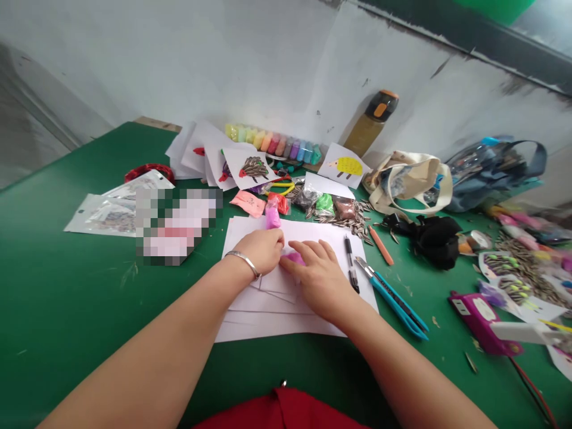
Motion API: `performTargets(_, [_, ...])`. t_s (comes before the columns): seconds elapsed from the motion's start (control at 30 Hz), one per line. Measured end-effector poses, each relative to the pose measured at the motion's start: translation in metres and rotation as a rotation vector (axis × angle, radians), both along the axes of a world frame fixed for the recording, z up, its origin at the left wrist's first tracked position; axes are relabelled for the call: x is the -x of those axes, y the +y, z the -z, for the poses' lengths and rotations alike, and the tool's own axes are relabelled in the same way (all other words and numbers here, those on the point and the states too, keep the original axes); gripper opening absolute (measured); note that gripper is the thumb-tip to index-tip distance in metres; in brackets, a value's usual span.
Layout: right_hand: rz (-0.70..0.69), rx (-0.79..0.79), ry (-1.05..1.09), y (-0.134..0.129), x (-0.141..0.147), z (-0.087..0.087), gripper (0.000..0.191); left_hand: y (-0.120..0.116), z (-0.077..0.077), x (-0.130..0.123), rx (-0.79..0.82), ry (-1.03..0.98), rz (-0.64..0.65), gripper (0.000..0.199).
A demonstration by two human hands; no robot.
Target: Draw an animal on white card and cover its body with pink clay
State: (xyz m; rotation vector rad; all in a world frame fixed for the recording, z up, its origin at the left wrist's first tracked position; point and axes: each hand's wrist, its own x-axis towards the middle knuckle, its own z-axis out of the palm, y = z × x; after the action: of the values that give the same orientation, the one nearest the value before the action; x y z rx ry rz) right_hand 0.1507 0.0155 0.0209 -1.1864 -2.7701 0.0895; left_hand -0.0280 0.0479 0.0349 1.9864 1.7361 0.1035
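Note:
Pink modelling clay (294,258) lies on white paper (263,322), partly covered by my hands. My right hand (319,274) rests over it with fingers spread, thumb and fingertips touching the clay's edges. Close at its left side, my left hand (259,250) is closed, knuckles up, a silver bangle on the wrist; whatever its fingers hold is hidden. A bright pink clay packet (272,215) shows just beyond the left knuckles; I cannot tell whether that hand touches it. Right of my right hand lie a black pen (351,265) and a blue-handled cutter (395,301).
Behind the paper sit clay packets (325,204), sunflower seeds (357,223) and hedgehog pictures (252,167). A bottle (370,122) stands by the wall, near a cloth bag (409,182). Rightward are an orange stick (381,245) and a purple glue gun (482,322); plastic pouches (98,214) lie left.

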Motion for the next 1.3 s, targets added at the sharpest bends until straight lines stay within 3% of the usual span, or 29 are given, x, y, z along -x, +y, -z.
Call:
performTargets(0.17, [0.056,0.036,0.018,0.006,0.002,-0.001,0.054,0.001,0.001,0.001,0.001,-0.001,0.003,0.025])
performTargets(0.33, [0.026,0.004,0.002,0.006,0.007,0.003,0.05,0.001,0.001,0.001,0.004,-0.001,-0.004,0.026])
performTargets(0.53, [0.115,-0.058,0.136,0.006,-0.005,0.006,0.049,0.001,-0.001,0.0,0.022,-0.001,-0.02,0.026])
performTargets(0.8, [0.094,-0.029,0.076,0.006,-0.003,0.009,0.043,0.0,0.0,-0.001,0.022,0.004,-0.03,0.026])
performTargets(1.3, [0.119,-0.026,0.164,0.01,-0.014,0.01,0.051,0.0,-0.002,-0.001,0.028,-0.002,-0.024,0.026])
